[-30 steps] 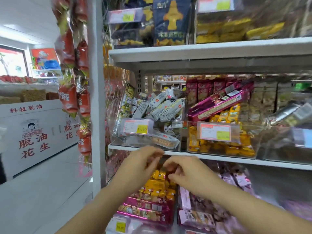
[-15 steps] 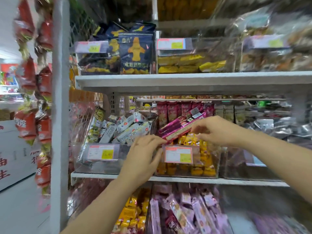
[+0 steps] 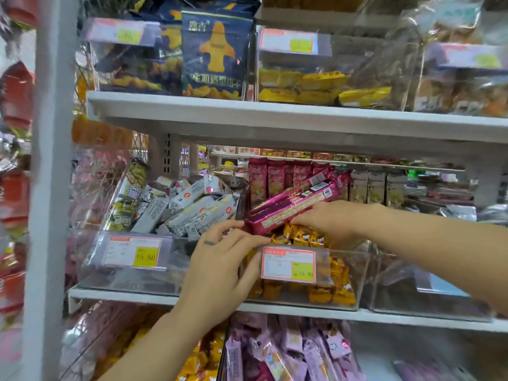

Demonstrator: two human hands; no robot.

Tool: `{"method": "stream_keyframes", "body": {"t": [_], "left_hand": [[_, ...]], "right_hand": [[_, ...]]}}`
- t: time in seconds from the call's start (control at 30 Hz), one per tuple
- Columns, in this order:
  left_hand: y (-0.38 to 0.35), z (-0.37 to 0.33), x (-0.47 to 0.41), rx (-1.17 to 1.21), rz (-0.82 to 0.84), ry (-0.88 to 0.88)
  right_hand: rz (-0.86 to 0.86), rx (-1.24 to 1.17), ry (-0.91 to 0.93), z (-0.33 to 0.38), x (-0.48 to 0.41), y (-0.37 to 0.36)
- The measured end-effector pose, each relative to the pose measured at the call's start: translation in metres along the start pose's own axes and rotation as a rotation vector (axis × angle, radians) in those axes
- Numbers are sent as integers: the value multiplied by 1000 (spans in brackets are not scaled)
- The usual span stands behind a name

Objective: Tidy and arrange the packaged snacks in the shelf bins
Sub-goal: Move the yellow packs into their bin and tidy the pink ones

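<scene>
Magenta pack (image 3: 291,204) lies aslant above yellow-snack bin (image 3: 357,273), long axis rising rightward; left hand (image 3: 217,268) pinches low end, right hand (image 3: 330,220) grips mid-length.

left hand (image 3: 217,259) now pinches the magenta packet (image 3: 291,204)

Noted on white middle shelf (image 3: 302,311), lower centre of frame, three clear bins side by side: left bin (image 3: 176,270), middle bin (image 3: 357,270), right bin (image 3: 398,298); on upper shelf (image 3: 275,114), top of frame, further clear bins (image 3: 288,78).
</scene>
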State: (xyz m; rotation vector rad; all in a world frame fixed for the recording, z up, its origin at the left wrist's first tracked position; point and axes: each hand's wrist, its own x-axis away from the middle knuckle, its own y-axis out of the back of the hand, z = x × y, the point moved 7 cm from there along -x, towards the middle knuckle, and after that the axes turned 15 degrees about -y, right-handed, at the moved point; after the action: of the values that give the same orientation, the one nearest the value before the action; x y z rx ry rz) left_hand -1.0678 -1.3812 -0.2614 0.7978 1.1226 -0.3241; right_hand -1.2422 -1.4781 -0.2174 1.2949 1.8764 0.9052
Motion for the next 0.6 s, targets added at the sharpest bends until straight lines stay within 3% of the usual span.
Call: {"method": "stream_keyframes", "body": {"t": [0.2, 0.6], "left_hand": [[-2, -2, 3, 0, -55, -8], [1, -3, 0, -3, -21, -7]], "right_hand": [[-130, 234, 99, 9, 0, 8], [-67, 520, 169, 29, -14, 1]]}}
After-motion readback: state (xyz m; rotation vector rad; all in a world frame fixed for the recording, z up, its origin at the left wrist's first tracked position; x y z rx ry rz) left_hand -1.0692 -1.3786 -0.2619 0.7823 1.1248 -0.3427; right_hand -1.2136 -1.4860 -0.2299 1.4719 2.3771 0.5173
